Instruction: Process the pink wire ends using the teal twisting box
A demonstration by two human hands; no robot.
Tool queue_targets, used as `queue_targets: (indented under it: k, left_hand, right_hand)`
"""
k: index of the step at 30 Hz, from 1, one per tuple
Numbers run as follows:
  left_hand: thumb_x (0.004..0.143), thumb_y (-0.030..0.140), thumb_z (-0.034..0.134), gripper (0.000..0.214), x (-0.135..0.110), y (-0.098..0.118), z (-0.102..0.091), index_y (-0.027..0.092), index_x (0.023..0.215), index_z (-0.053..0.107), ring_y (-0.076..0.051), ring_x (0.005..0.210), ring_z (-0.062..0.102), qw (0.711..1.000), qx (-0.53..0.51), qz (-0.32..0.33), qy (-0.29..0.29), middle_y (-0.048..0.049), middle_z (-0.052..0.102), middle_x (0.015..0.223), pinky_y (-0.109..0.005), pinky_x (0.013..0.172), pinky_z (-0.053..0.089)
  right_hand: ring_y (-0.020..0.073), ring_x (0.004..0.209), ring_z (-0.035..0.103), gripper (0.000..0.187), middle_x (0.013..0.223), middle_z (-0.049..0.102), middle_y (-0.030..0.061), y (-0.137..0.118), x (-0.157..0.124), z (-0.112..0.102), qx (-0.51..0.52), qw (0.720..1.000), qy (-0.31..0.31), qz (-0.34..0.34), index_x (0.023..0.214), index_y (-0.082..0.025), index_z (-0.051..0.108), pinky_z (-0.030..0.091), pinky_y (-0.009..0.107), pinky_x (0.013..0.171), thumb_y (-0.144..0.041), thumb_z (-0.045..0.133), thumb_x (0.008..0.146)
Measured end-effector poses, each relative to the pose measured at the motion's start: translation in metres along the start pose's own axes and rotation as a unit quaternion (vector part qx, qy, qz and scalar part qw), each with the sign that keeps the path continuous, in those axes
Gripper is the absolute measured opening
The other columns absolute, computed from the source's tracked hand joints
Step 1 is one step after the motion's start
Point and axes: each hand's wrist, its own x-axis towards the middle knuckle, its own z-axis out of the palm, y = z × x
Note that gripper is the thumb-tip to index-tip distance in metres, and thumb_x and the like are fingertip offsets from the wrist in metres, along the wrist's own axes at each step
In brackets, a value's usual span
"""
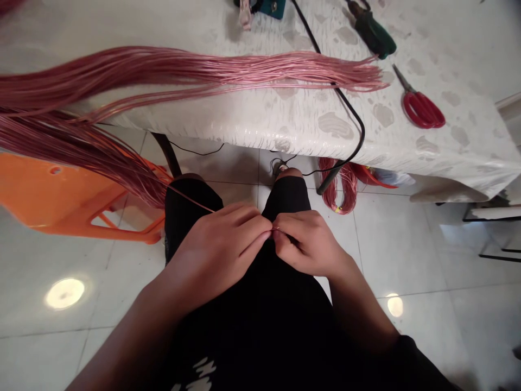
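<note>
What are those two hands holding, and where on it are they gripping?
One thin pink wire, pinched near its end between the fingertips of the left hand and the right hand, which meet over the lap.

Left hand (215, 250) and right hand (309, 244) meet fingertip to fingertip over lap. Single wire (191, 200) runs taut from fingers up-left into pink wire bundle (81, 146), barring that side; orange stool (49, 201) behind bundle. Ahead of fingers: narrow gap between knees, then table edge (285, 127) overhead. Ahead-right, under table: wire coil (341, 187), hanging black cable (353, 117). Right of fingers: bare floor (407, 255), wide open.
</note>
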Motion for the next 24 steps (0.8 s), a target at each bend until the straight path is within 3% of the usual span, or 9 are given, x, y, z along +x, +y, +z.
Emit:
queue_targets:
  k: [14, 18, 24]
  left_hand:
    - [0.101, 0.015, 0.045, 0.027, 0.0015, -0.001, -0.0008, 0.018, 0.096, 0.071, -0.019, 0.081, 0.063, 0.999, 0.015, 0.012, -0.028, -0.0039, 0.067, 0.086, -0.033, 0.073, 0.046]
    - [0.102, 0.015, 0.045, 0.026, 0.0013, -0.0006, 0.0022, 0.017, 0.096, 0.071, -0.018, 0.083, 0.065, 1.0, 0.006, 0.009, -0.003, -0.0039, 0.068, 0.088, -0.032, 0.073, 0.046]
    - [0.101, 0.019, 0.05, 0.019, -0.0007, 0.0005, 0.0062, 0.018, 0.093, 0.067, -0.017, 0.086, 0.065, 0.999, -0.032, -0.015, 0.029, -0.0026, 0.07, 0.093, -0.03, 0.076, 0.047]
  right_hand:
    - [0.0101, 0.057, 0.041, 0.024, 0.063, 0.047, -0.003, 0.0009, 0.0024, -0.0005, -0.005, 1.0, -0.007, 0.02, 0.068, -0.019, 0.049, 0.032, 0.027, 0.057, -0.018, 0.046, 0.091]
    - [0.0106, 0.058, 0.046, 0.021, 0.064, 0.051, -0.0021, -0.0012, 0.0029, -0.0011, 0.007, 0.999, 0.003, 0.044, 0.069, -0.018, 0.052, 0.034, 0.026, 0.058, -0.017, 0.046, 0.09]
    - [0.0102, 0.057, 0.041, 0.027, 0.062, 0.045, -0.0033, 0.001, 0.0027, -0.0002, 0.004, 1.0, 0.002, 0.018, 0.066, -0.02, 0.046, 0.032, 0.027, 0.057, -0.018, 0.045, 0.093]
